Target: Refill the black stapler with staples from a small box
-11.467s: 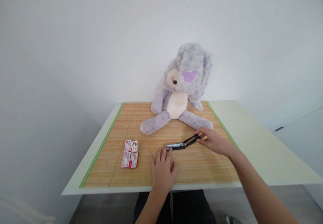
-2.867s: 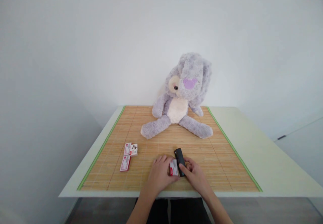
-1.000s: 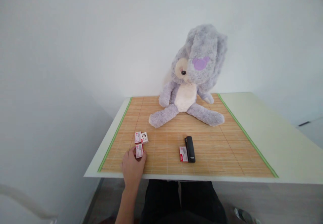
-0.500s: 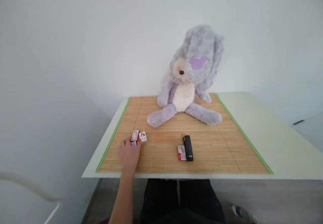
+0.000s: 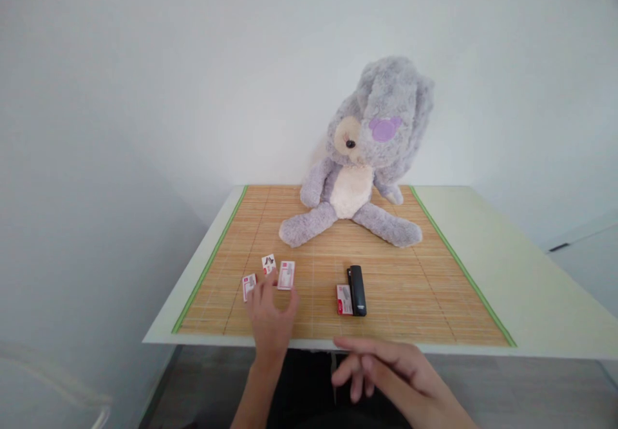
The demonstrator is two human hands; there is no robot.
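From the head view, the black stapler [image 5: 357, 290] marks our spot, and left of it the left hand [image 5: 271, 319] is in among the small boxes, fingers spread, thumb apart, nothing visibly gripped; whether a fingertip brushes a box, I can't tell. On the near side of the stapler, the right hand [image 5: 396, 371] hangs loose, index finger out, the others bent, nothing in it.

For clean handling here, I'd say pinch one box by opposite sides, lightly, and keep spare fingers off its neighbours.

And the boxes themselves! All white with red: the nearest loose box [image 5: 286, 276] left of the stapler lies slightly turned, the picture box [image 5: 268, 263] shows a dark drawing farther left, the outer box [image 5: 249, 284] sits farthest out, and the snug box [image 5: 344, 300] lies right against the stapler's left side.
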